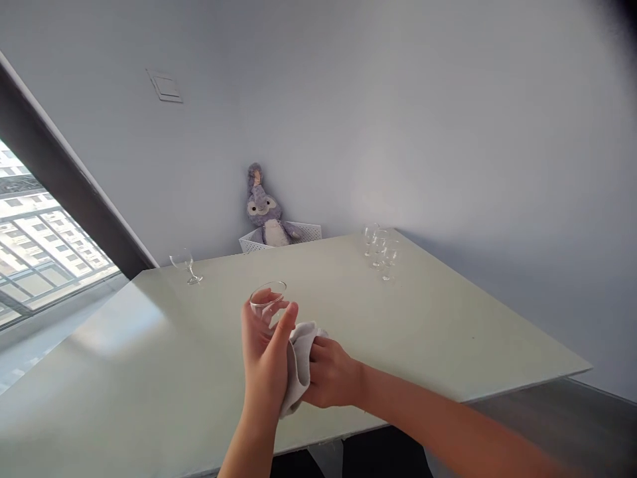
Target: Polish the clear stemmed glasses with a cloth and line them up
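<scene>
My left hand (266, 348) is wrapped round the bowl of a clear stemmed glass (269, 294), whose rim points upward. Just to the right, my right hand (333, 373) is closed on a light grey cloth (301, 355). The cloth is bunched between my two hands, below the bowl, and hides the lower part of the glass. Both hands are above the near half of the pale table (413, 318).
One wine glass (188, 264) stands at the table's far left. Three more wine glasses (379, 249) stand together at the back right. Behind the table, a purple plush rabbit (266, 216) sits in a white perforated basket (311, 231). A window (44, 232) is at left.
</scene>
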Tool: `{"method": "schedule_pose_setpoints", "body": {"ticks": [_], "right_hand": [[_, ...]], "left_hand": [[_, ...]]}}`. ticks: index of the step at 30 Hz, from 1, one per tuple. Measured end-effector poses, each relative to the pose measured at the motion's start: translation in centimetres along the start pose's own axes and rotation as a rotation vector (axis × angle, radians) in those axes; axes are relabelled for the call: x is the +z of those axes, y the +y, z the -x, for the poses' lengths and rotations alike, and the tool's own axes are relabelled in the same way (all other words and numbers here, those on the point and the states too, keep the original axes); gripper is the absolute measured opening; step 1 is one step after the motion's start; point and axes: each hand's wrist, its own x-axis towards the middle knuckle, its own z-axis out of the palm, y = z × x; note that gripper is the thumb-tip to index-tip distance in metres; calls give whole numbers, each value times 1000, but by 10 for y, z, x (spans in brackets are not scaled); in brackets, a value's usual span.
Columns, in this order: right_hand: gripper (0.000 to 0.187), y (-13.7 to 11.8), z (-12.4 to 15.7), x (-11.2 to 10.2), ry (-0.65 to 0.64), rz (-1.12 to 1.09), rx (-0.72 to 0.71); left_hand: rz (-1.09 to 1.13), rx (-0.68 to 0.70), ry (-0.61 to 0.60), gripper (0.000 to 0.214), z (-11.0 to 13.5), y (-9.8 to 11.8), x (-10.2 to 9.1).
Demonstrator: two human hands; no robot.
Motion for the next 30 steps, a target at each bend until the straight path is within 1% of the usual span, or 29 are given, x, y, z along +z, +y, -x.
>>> {"method": "schedule_pose_setpoints", "body": {"ticks": [2,4,5,7,8,9,10,11,12,13,14,15,16,17,19,21,23,25,26,28,30], "right_hand": [[27,-2,2,0,-2,42,-12],[27,-2,2,-5,-79,69,-28],[26,-2,1,-9,-120,45,-22],[25,-3,1,-19,-175,-119,58],[25,-3,1,-24,-169,-241,139],[25,-5,1,-29,-141,-365,269],[25,-6,1,-34,-91,-480,454],[28,-7,1,-37,-11,-573,692],[32,-8,2,-41,103,-644,963],[35,-8,3,-44,252,-699,1238],[35,-7,6,-48,423,-756,1489],[35,-6,9,-53,595,-817,1688],[37,-4,15,-60,747,-871,1817],[41,-2,22,-68,871,-905,1902],[49,0,42,-90,1053,-923,1969],[53,-1,65,-117,1211,-892,1954],[53,-7,87,-145,1345,-841,1913],[46,-14,103,-171,1419,-740,1861],[43,-19,109,-182,1447,-677,1840],[38,-27,116,-200,1484,-555,1826],[38,-36,121,-213,1515,-465,1841]], "left_hand": [[28,-89,-36,31,-2,1,0],[90,-180,-66,30,-7,2,-2],[135,-218,-58,31,-9,2,-4],[238,-298,-10,33,-15,2,-8],[296,-349,-2,33,-18,2,-11],[356,-403,-19,32,-20,1,-12],[415,-459,-66,32,-21,0,-13],[473,-507,-135,33,-22,-2,-13],[527,-542,-217,35,-21,-4,-11],[576,-553,-287,38,-20,-7,-8],[618,-534,-328,38,-18,-10,-3],[651,-495,-342,37,-16,-12,3],[671,-451,-339,34,-14,-15,9],[676,-406,-327,30,-12,-19,17],[628,-336,-325,26,-10,-26,32],[515,-297,-392,27,-11,-34,48],[372,-243,-486,32,-15,-44,66],[219,-182,-556,38,-20,-56,86],[156,-156,-569,41,-23,-62,97],[76,-127,-570,46,-29,-76,120],[51,-122,-557,51,-33,-91,143]]}}
